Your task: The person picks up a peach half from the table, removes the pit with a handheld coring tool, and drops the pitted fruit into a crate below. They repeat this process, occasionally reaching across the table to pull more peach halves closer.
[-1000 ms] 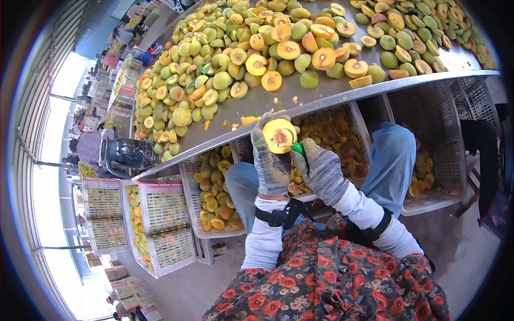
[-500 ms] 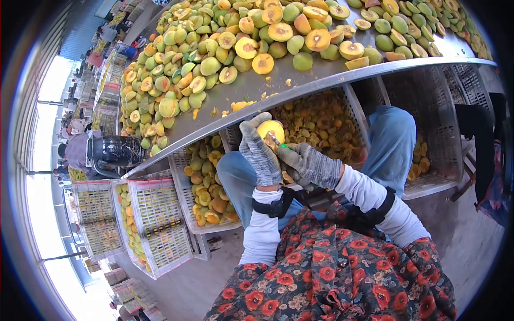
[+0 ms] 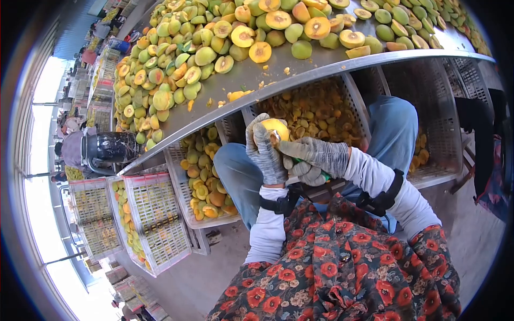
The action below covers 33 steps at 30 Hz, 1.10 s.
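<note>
Gloved in grey, my left hand (image 3: 264, 152) is closed round a halved yellow peach (image 3: 276, 128), its cut side up. My right hand (image 3: 316, 159), also gloved, grips a small tool with a green handle (image 3: 325, 176); its fingertips touch the fruit's lower edge. The tool's tip is at the middle of the fruit, mostly hidden by my fingers. Both hands are above my lap, just below the metal table's edge (image 3: 342, 66). Under that edge, behind my hands, is a crate of peach scraps (image 3: 316, 115).
Halved peaches (image 3: 205, 55) are heaped on the table. A crate of peach halves (image 3: 206, 182) stands left of my knee, with white crates (image 3: 158, 219) beyond it. A black bucket (image 3: 112, 147) is by the table's left end. A person (image 3: 70, 150) sits behind it.
Both hands have shifted slightly down and right in view, still holding the fruit and tool. My right fingers have curled closer over the fruit, and less of the tool's tip shows.
</note>
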Available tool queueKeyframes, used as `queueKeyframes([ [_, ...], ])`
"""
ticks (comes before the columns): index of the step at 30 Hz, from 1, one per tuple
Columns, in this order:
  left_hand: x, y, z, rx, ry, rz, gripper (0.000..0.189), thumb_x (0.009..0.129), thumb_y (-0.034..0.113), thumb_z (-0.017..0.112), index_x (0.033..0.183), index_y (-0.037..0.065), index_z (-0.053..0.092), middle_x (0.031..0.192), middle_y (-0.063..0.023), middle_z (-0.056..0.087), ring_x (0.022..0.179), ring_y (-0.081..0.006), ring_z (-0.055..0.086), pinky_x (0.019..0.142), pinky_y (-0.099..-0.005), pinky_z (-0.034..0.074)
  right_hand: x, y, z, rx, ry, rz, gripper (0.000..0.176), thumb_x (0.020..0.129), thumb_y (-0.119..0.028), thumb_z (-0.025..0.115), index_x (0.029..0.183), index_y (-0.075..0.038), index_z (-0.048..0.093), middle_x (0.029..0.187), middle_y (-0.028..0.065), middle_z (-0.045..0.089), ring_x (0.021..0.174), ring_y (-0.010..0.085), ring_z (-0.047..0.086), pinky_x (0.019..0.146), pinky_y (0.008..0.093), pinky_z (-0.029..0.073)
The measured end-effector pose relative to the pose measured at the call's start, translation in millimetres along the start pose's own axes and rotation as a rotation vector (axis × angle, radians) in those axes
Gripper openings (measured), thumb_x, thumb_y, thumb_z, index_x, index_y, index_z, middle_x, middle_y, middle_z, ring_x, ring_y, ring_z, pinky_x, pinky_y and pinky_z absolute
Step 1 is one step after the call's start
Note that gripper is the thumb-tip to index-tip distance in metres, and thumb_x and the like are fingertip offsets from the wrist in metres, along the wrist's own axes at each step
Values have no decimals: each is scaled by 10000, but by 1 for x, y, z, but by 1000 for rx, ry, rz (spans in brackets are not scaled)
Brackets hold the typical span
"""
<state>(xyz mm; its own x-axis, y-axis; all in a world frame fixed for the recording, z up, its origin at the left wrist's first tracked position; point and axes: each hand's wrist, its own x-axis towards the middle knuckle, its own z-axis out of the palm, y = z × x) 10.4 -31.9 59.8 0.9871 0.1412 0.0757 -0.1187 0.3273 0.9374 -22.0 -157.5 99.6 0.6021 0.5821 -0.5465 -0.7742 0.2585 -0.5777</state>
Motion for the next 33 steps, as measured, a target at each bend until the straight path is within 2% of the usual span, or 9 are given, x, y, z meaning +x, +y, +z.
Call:
queueKeyframes([
  [2, 1, -1, -2, -33, -71, -45, 352, 875, 324, 538, 1011, -1, 554, 908, -73, 581, 790, -147, 570, 705, -270, 486, 7, 15, -9, 587, -524, 132, 363, 887, -434, 468, 772, -94, 523, 504, -26, 432, 334, 80, 351, 282, 218, 275],
  [6, 1, -11, -7, 43, -9, 16, 348, 884, 341, 512, 976, 6, 533, 802, -106, 588, 712, -207, 594, 646, -304, 509, 18, 30, -8, 178, -177, 8, 380, 870, -466, 483, 757, -104, 514, 491, -51, 378, 338, 41, 339, 272, 191, 254],
  [10, -2, -4, -2, -102, -121, -146, 429, 861, 410, 521, 996, 3, 519, 790, -109, 592, 698, -202, 584, 640, -284, 486, 27, 41, -20, 865, -748, 123, 390, 892, -444, 448, 788, -78, 533, 504, -35, 425, 336, 39, 344, 261, 183, 298],
  [14, 1, -14, -15, -217, -47, -561, 490, 841, 520, 488, 983, 54, 537, 791, -91, 599, 636, -172, 582, 568, -277, 496, 32, 42, -27, 855, -913, 33, 391, 899, -446, 428, 808, -78, 526, 497, -50, 410, 316, 21, 343, 253, 172, 305],
  [16, 3, -11, -14, -339, 211, -820, 626, 852, 613, 324, 985, 38, 530, 780, -122, 606, 622, -184, 572, 550, -271, 482, 21, 32, -41, 900, -640, -56, 405, 889, -455, 446, 791, -69, 517, 478, -59, 398, 305, 26, 321, 258, 159, 280],
  [19, 5, -18, -48, -256, -180, -588, 536, 851, 569, 410, 1035, 75, 510, 731, -101, 590, 568, -180, 569, 414, -257, 446, 36, 42, -84, 549, -292, -52, 367, 860, -424, 524, 903, -61, 555, 526, -30, 439, 368, 80, 411, 319, 245, 359],
  [22, 10, 7, -44, -247, -185, -590, 532, 850, 544, 442, 1055, 57, 503, 730, -106, 589, 575, -182, 566, 436, -250, 453, 68, 56, -92, -739, 813, -408, 362, 771, -177, 644, 1084, -39, 524, 732, 144, 596, 676, 267, 594, 612, 326, 472],
  [27, -4, 12, -47, -396, -250, -729, 537, 829, 532, 494, 1063, 49, 505, 763, -108, 594, 591, -180, 568, 459, -250, 464, 38, 26, -32, -1314, 740, -411, 263, 747, -142, 622, 976, -64, 518, 782, 191, 600, 744, 332, 601, 616, 385, 474],
  [33, -14, 10, -39, -378, -226, -741, 566, 807, 533, 522, 1123, 63, 510, 813, -74, 610, 589, -171, 605, 440, -212, 491, 35, 34, -25, -1354, 742, -550, 275, 743, -142, 602, 981, -54, 495, 805, 176, 610, 760, 343, 599, 635, 417, 470],
])
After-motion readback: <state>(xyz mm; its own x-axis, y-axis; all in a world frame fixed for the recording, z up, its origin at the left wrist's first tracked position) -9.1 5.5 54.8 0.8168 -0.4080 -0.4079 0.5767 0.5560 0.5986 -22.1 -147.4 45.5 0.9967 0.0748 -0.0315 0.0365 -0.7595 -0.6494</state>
